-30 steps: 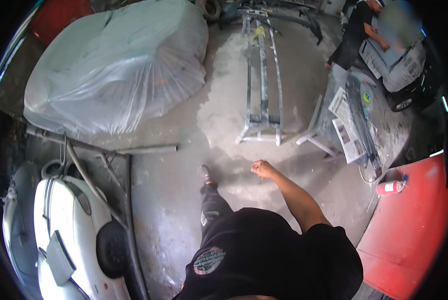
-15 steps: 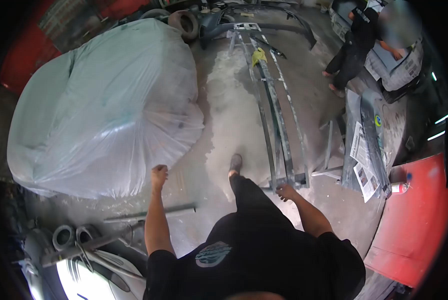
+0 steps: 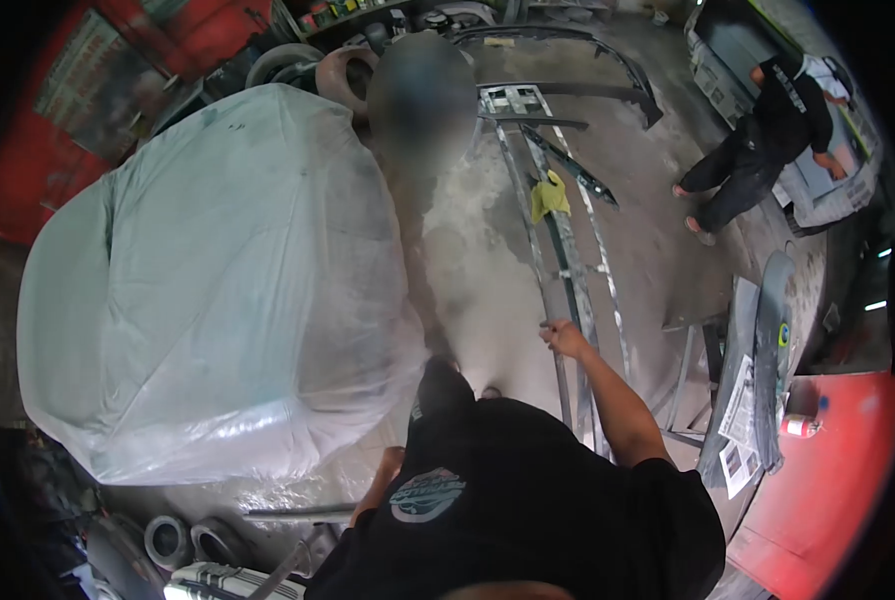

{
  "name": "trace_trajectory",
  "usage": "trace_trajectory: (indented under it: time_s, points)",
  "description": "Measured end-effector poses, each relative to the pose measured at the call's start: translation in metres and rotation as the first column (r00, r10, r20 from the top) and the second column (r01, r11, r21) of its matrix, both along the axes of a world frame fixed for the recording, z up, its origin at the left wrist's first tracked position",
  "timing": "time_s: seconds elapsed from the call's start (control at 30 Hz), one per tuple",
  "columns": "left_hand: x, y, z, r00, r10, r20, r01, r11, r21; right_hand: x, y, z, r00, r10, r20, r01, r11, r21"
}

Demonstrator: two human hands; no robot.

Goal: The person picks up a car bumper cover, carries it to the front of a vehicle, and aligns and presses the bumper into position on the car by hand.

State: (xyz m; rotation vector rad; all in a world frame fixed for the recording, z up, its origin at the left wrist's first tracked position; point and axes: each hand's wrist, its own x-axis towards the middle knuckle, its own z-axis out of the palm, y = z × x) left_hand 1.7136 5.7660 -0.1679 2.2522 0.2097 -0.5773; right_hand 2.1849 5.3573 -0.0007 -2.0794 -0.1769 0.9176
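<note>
1. Seen from a head-worn camera, a person in a black T-shirt stands on the concrete floor of a vehicle body shop, looking down past both arms.
2. The right hand (image 3: 566, 340) is in front of the body, over the near part of a long metal stand (image 3: 566, 268). Its fingers are loosely curled; whether they hold something small, or touch a rail, cannot be told.
3. The stand lies on the person's right side. Its long axis runs forward, away from the body, drifting slightly left toward its far end. The right hand is clearly the nearer one.
4. A yellow cloth (image 3: 550, 197) is draped over the rails, almost straight ahead of the right fingers and well apart from them. Beyond it, a dark trim strip (image 3: 580, 172) lies diagonally across the stand.
5. The left hand (image 3: 392, 462) hangs low by the person's side, near a vehicle under plastic sheeting (image 3: 218, 290). Its fingers are too hidden to judge.
6. At far right, a co-worker (image 3: 783, 115) leans over a car body part masked with newspaper (image 3: 720, 75).
</note>
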Motion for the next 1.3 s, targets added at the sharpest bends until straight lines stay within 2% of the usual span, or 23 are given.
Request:
trace_trajectory:
  time_s: [0.03, 0.07, 0.1, 0.17, 0.23, 0.3, 0.33, 0.37, 0.4, 0.47, 0.53, 0.6, 0.67, 0.7, 0.73, 0.8, 0.87, 0.93, 1.03, 1.07, 1.13, 1.23, 1.3]
  points:
    - [0.027, 0.004, 0.011, 0.966, -0.149, 0.209, 0.127, 0.985, 0.117, 0.03, 0.02, 0.005, 0.999, -0.038, 0.013, 0.038, 0.999, 0.032]
    - [0.029, 0.019, -0.005, 0.989, 0.096, -0.113, -0.102, 0.994, -0.049, 0.059, 0.04, 0.007, 0.996, -0.08, 0.025, 0.078, 0.995, 0.062]
    - [0.063, 0.032, 0.011, 0.917, 0.233, -0.324, -0.27, 0.96, -0.073, 0.081, 0.055, 0.007, 0.992, -0.122, 0.038, 0.119, 0.989, 0.09]
    - [0.156, 0.078, 0.024, 0.81, 0.303, -0.503, -0.376, 0.925, -0.048, 0.117, 0.069, -0.017, 0.987, -0.158, -0.019, 0.158, 0.987, 0.016]
    - [0.265, 0.141, 0.012, 0.777, 0.241, -0.582, -0.325, 0.945, -0.042, 0.152, 0.074, -0.045, 0.974, -0.184, -0.13, 0.176, 0.982, -0.07]
    - [0.389, 0.211, -0.032, 0.781, -0.002, -0.625, -0.112, 0.983, -0.144, 0.177, 0.067, -0.056, 0.928, -0.222, -0.298, 0.178, 0.97, -0.166]
    - [0.449, 0.227, 0.003, 0.803, 0.206, -0.559, -0.319, 0.941, -0.111, 0.195, 0.068, -0.055, 0.892, -0.249, -0.376, 0.184, 0.962, -0.2]
    - [0.507, 0.24, 0.04, 0.788, 0.427, -0.444, -0.542, 0.823, -0.171, 0.206, 0.076, -0.029, 0.881, -0.358, -0.308, 0.303, 0.929, -0.214]
    - [0.563, 0.255, 0.073, 0.771, 0.515, -0.375, -0.614, 0.757, -0.222, 0.22, 0.063, -0.055, 0.796, -0.445, -0.411, 0.42, 0.894, -0.154]
    - [0.672, 0.279, 0.125, 0.777, 0.564, -0.279, -0.629, 0.715, -0.306, 0.25, 0.068, -0.046, 0.8, -0.523, -0.294, 0.503, 0.852, -0.146]
    - [0.773, 0.311, 0.153, 0.806, 0.506, -0.307, -0.592, 0.697, -0.405, 0.293, 0.083, -0.027, 0.714, -0.616, -0.332, 0.619, 0.778, -0.111]
    - [0.854, 0.324, 0.169, 0.788, 0.581, -0.204, -0.614, 0.712, -0.34, 0.351, 0.096, -0.024, 0.661, -0.655, -0.366, 0.7, 0.714, -0.016]
    - [0.893, 0.33, 0.174, 0.801, 0.571, -0.182, -0.598, 0.747, -0.289, 0.393, 0.098, -0.033, 0.625, -0.65, -0.433, 0.751, 0.653, 0.103]
    - [0.926, 0.336, 0.174, 0.814, 0.565, -0.137, -0.579, 0.766, -0.279, 0.433, 0.102, -0.034, 0.629, -0.665, -0.403, 0.758, 0.64, 0.126]
    - [0.945, 0.336, 0.176, 0.809, 0.562, -0.173, -0.588, 0.765, -0.265, 0.466, 0.112, -0.034, 0.624, -0.683, -0.38, 0.77, 0.619, 0.151]
    - [0.953, 0.335, 0.151, 0.79, 0.558, -0.253, -0.611, 0.755, -0.24, 0.535, 0.133, -0.022, 0.62, -0.696, -0.364, 0.78, 0.595, 0.193]
    - [0.946, 0.341, 0.109, 0.786, 0.476, -0.395, -0.604, 0.729, -0.323, 0.599, 0.157, 0.006, 0.622, -0.686, -0.378, 0.779, 0.591, 0.209]
    - [0.938, 0.333, 0.104, 0.733, 0.439, -0.52, -0.658, 0.651, -0.378, 0.667, 0.184, 0.041, 0.613, -0.703, -0.36, 0.787, 0.581, 0.206]
    - [0.962, 0.316, 0.116, 0.59, 0.469, -0.657, -0.694, 0.71, -0.116, 0.756, 0.211, 0.073, 0.608, -0.69, -0.393, 0.794, 0.512, 0.33]
    - [0.978, 0.316, 0.122, 0.594, 0.437, -0.676, -0.648, 0.757, -0.08, 0.782, 0.22, 0.077, 0.595, -0.695, -0.405, 0.803, 0.485, 0.347]
    - [1.021, 0.318, 0.127, 0.597, 0.357, -0.718, -0.534, 0.845, -0.023, 0.833, 0.231, 0.079, 0.562, -0.713, -0.42, 0.823, 0.427, 0.376]
    - [1.095, 0.355, 0.067, 0.56, 0.273, -0.782, -0.574, 0.809, -0.129, 0.911, 0.248, 0.061, 0.497, -0.725, -0.477, 0.863, 0.356, 0.358]
    - [1.16, 0.363, 0.053, 0.583, 0.394, -0.711, -0.599, 0.8, -0.048, 0.961, 0.262, 0.044, 0.433, -0.749, -0.502, 0.898, 0.313, 0.308]
